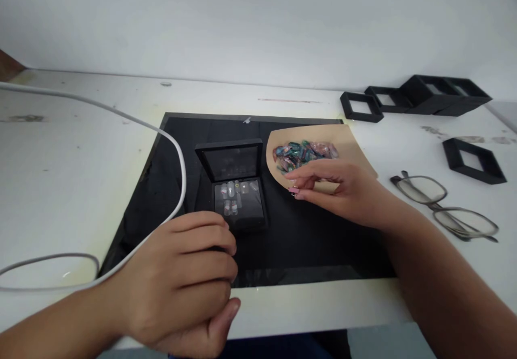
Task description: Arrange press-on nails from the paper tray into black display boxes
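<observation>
Nearest the camera, the left hand (183,278) lies at the front edge of the white table (81,154), fingers (202,240) curled in and pressed together into a loose fist, thumb tucked underneath; whether anything is held inside cannot be told. Its knuckles sit just in front of the small black display box (239,189), close to or touching its near edge.

Item: grey-white cable (177,154), running in a loop across the left part of the table and passing just behind the left wrist.

Item: black rectangular mat (291,235), flat on the table, carrying the box and part of the paper.

Item: small black display box, open, lid raised upright at the back, base holding several clear and pale press-on nails in rows. It stands near the middle of the mat, between the two hands.

Item: right hand (343,192), reaching in from the right, palm down, fingers close together with the tips bent towards the thumb at the near edge of the tan paper sheet (347,141); whether they pinch a nail cannot be told.

Item: heap of multicoloured press-on nails (302,153), teal, pink and brown, on the tan paper, just beyond the right fingertips.

Item: grey-framed spectacles (444,208), folded, on the table right of the mat.

Item: black square frames (472,160), one lying apart, several more grouped by the far wall.
</observation>
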`<state>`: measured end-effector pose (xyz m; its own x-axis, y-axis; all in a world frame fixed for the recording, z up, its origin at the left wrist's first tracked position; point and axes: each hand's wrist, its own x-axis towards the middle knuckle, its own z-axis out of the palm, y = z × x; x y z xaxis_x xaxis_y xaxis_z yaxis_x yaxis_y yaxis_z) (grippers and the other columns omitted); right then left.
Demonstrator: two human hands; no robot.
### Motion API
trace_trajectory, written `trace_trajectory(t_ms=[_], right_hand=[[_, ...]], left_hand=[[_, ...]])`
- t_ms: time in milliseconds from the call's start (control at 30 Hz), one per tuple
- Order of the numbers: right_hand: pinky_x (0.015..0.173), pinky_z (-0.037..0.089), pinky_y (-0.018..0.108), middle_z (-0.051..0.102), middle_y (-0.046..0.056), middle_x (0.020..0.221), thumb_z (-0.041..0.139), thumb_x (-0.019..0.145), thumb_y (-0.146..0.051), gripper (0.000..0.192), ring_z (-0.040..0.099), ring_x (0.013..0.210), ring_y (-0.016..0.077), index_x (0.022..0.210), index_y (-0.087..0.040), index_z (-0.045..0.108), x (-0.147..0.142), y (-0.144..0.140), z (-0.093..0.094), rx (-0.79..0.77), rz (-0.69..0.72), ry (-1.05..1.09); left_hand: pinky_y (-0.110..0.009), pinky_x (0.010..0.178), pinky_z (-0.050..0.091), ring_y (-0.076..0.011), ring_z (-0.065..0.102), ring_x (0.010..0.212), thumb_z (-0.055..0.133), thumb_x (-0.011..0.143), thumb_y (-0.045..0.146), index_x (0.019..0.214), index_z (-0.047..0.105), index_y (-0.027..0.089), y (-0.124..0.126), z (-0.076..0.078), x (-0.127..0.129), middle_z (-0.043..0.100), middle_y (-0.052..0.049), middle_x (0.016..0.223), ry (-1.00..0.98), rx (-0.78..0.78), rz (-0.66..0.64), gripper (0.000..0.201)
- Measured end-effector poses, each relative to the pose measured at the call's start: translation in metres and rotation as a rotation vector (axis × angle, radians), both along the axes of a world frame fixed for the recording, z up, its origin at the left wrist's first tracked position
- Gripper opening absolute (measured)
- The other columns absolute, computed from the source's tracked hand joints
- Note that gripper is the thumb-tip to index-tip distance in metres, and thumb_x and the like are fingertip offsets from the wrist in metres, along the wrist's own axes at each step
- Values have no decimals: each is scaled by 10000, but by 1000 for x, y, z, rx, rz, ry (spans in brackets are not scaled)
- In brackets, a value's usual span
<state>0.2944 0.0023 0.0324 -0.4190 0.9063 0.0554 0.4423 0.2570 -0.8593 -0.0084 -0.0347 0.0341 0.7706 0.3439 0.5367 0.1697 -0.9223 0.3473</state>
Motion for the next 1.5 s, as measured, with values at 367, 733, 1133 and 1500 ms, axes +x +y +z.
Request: trace_trajectory(t_ms=[367,733,1133,1500], right_hand=[[909,584,361,778,-14,919,639,913,-125,463,745,889,188,1349,-278,645,-8,-3,2,383,-125,-203],[816,593,295,733,16,935,607,860,-53,313,700,868,158,1107,-221,701,-2,-1,-1,332,-31,-182],[795,656,322,777,-4,863,739,842,-139,143,748,819,167,921,-256,759,-9,-3,4,311,-178,79],[887,642,319,808,-32,932,745,845,-66,267,758,892,151,911,-318,801,-23,-18,14,243,-195,385]], left_hand=[[-361,909,586,-159,729,758,651,739,117,676,595,183,-2,-5,0,706,37,707,2,11,22,107],[-371,847,599,-149,672,675,631,789,120,697,626,185,-3,-2,-1,642,31,628,26,23,12,113],[-362,881,603,-150,678,683,676,836,204,708,623,215,-2,-1,0,652,28,659,84,21,8,139],[-387,879,564,-157,659,680,683,806,161,745,649,193,1,-2,1,676,20,689,73,2,11,77]])
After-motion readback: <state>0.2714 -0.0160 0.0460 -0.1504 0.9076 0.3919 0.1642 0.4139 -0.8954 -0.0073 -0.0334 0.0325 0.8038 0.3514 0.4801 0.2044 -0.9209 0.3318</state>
